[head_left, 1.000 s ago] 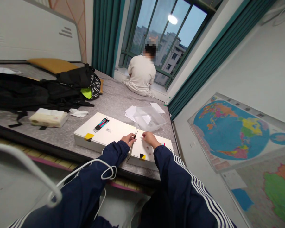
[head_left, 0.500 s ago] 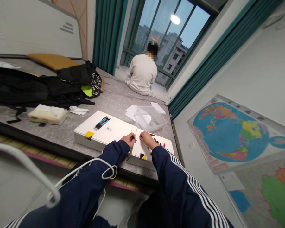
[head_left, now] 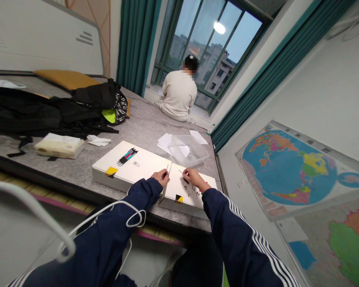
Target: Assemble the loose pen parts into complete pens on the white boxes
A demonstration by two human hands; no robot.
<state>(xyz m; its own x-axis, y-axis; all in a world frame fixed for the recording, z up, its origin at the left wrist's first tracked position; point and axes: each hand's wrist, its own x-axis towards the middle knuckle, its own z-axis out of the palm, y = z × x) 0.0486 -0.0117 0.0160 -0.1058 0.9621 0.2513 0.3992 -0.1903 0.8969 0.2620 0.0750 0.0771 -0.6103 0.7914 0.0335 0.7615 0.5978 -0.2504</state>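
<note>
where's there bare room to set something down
Widest bare patch: grey marbled surface between the black fabric backpack and clear plastic bin. Smaller one: left white flat box, between the slim coloured pens and left hand. Crowded: right white flat box, with small scattered parts beside the right hand.

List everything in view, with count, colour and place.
pens: several, blue, red and black, left box
white boxes: two, side by side
small parts: several, mixed colours, right box
clear plastic bin: one, behind boxes
papers: several, white, around bin
tissue pack: one, pale, left
black bag: at least one, far left
cushion: one, mustard, behind bag
person: one, pale clothes, by window
window: one, green-framed, back
curtains: two, teal, flanking window
maps: two, multicoloured, right wall
cable: white, lower left
left hand: one, holding slim piece
right hand: one, above right box
</note>
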